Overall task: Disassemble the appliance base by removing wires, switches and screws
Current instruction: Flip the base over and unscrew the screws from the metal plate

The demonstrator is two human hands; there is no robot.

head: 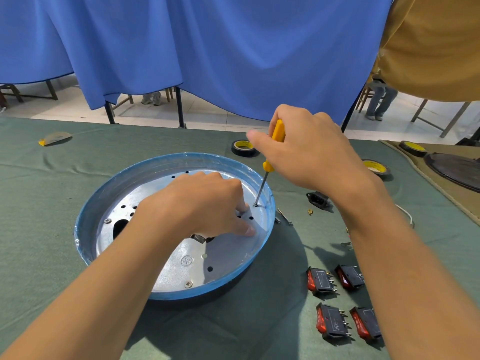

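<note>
yellow-handled screwdriver point(278, 132), gripped in the right hand point(306, 149), has its tip on a screw point(256, 204) at the right edge of the appliance base point(85, 229) on the counter point(52, 190); best to press firmly, shaft in line, so it won't slip. left hand point(202, 201) presses its fingertips on the metal plate point(228, 255), holding nothing. two more screws point(188, 283) sit inside the base, while four red switches point(320, 280) lie outside it.

The person's bare left forearm point(104, 281) reaches in from the near left corner of the green-clothed table point(39, 203) toward its middle. The left hand point(202, 203) is arched palm down, with thumb and index fingertip point(244, 207) pressing downward and gripping nothing. The bare right forearm point(402, 255) rises from the near right corner. The right hand point(306, 149), held higher, curls its fingers round a yellow-handled screwdriver with a thin steel shaft point(267, 166). The screwdriver is tilted, its tip down just beside the left index fingertip.
</note>
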